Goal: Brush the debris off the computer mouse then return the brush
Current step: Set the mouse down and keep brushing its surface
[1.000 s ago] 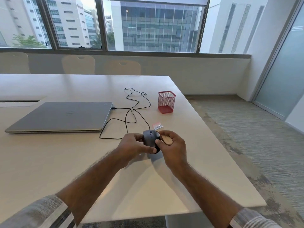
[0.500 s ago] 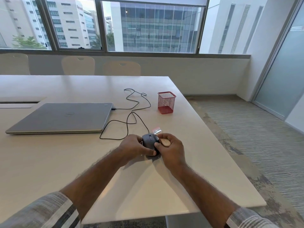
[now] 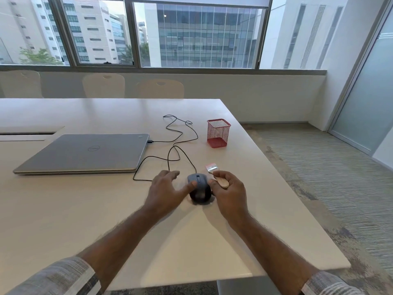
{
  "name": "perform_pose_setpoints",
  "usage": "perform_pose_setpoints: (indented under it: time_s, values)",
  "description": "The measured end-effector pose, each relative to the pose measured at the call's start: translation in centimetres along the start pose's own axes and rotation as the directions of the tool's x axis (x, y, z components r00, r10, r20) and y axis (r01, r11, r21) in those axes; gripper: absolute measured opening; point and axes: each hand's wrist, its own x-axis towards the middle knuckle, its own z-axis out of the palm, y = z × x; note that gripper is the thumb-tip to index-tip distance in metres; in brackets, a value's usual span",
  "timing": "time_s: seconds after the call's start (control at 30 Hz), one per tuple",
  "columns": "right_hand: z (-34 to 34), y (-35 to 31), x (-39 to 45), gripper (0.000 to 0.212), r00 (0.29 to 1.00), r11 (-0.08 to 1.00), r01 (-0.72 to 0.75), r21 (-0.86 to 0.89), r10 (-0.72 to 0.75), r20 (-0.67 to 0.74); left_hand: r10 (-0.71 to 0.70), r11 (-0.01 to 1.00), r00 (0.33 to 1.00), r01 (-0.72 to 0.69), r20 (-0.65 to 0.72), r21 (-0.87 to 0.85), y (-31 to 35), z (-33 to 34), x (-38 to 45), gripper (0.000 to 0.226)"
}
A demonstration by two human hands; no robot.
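Head view: mouse (image 3: pixel 199 189) down on table (image 3: pixel 85 209), left hand (image 3: pixel 164 188) splayed open, right hand (image 3: pixel 228 188) clutching brush (image 3: pixel 217 175) for return

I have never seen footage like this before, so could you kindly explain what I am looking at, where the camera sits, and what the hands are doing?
No machine is involved: the picture comes from a wide-angle camera worn on a person's head, looking forward and down, so the two forearms entering from below are the wearer's own. They work at a white table. On it lie a closed grey laptop, a dark computer mouse whose black cable loops to the laptop's side, and a red mesh pen holder farther back. The right hand grips a small brush by its wooden handle, bristles pointing away, just right of the mouse. The left hand is open with spread fingers, its thumb touching the mouse's left side. The mouse rests on the table between both hands.
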Motion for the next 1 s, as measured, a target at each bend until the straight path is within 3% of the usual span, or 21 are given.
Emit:
perform_pose_setpoints:
  time_s: [0.13, 0.27, 0.5, 0.67, 0.77, 0.87, 1.0]
  values:
    - [-0.2, 0.2, 0.4, 0.022, 1.000, 1.000, -0.002, -0.001, 0.002, -0.025, 0.068, 0.993, 0.991, -0.056, -0.118, 0.106, -1.3, -0.3, -0.1, 0.051]
    - [-0.6, 0.1, 1.2, 0.022, 0.999, 1.000, 0.003, -0.011, -0.004, -0.051, 0.045, 0.974, 0.981, -0.002, -0.188, 0.226, -2.4, -0.6, 0.2, 0.066]
    - [-1.3, -1.0, 2.6, 0.019, 0.994, 0.995, 0.059, -0.078, -0.066, -0.083, 0.010, 0.939, 1.000, -0.008, -0.003, 0.344, -3.7, -0.4, 0.8, 0.088]
    - [-2.1, -1.1, 3.2, 0.019, 0.992, 0.994, 0.077, -0.078, -0.084, -0.091, 0.240, 0.947, 0.964, -0.206, -0.118, 0.245, -2.9, -0.9, 0.3, 0.079]
    - [-1.9, -0.6, 3.0, 0.016, 0.996, 0.998, 0.051, -0.044, -0.054, -0.073, 0.298, 0.948, 0.954, -0.297, 0.011, 0.112, -2.0, -1.3, -0.2, 0.095]
    - [-1.3, -0.1, 2.3, 0.014, 0.999, 0.999, 0.039, -0.025, -0.040, -0.027, 0.218, 0.967, 0.952, -0.241, 0.216, 0.087, -1.0, -0.7, -0.1, 0.126]
    - [-0.5, 0.3, 1.5, 0.013, 1.000, 1.000, 0.005, 0.019, -0.005, -0.001, 0.090, 0.983, 0.951, -0.132, 0.297, 0.125, -0.2, 0.4, 0.2, 0.141]
